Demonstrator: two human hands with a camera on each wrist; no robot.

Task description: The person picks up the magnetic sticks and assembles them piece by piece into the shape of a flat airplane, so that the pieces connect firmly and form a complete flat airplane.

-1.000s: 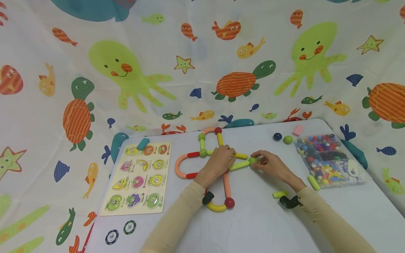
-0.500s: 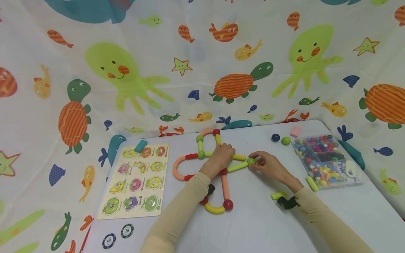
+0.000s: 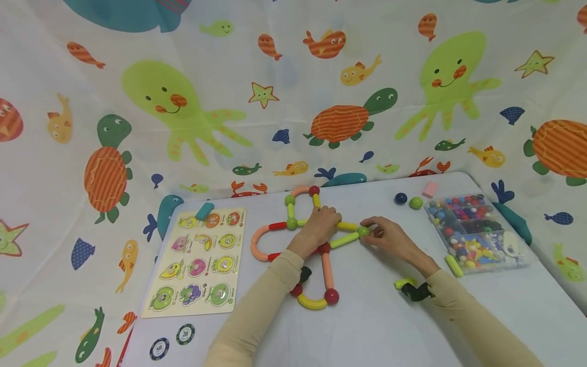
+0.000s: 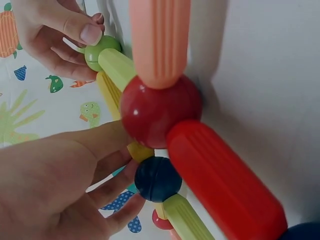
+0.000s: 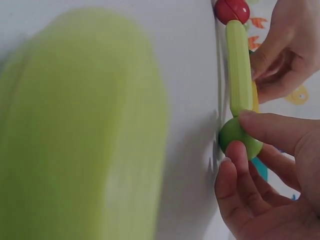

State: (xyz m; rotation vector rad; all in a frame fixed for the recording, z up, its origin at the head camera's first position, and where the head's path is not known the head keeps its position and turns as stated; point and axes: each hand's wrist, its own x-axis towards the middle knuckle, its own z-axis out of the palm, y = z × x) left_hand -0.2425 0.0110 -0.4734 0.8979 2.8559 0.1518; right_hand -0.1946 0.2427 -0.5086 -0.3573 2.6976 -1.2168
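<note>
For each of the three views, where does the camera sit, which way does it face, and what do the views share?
Head: looks forward and down at the table; both sleeved arms, left hand and right hand show.
Left wrist: low by the left hand, faces the red ball joint.
Right wrist: low by the right hand, faces along the light green stick.
Shared: all show the green ball the right hand pinches.

Right hand [image 5: 265, 195] pinches green ball [image 5: 239, 140] at lower right, ball touching green stick [image 5: 238, 67]; blurred green shape fills left.
</note>
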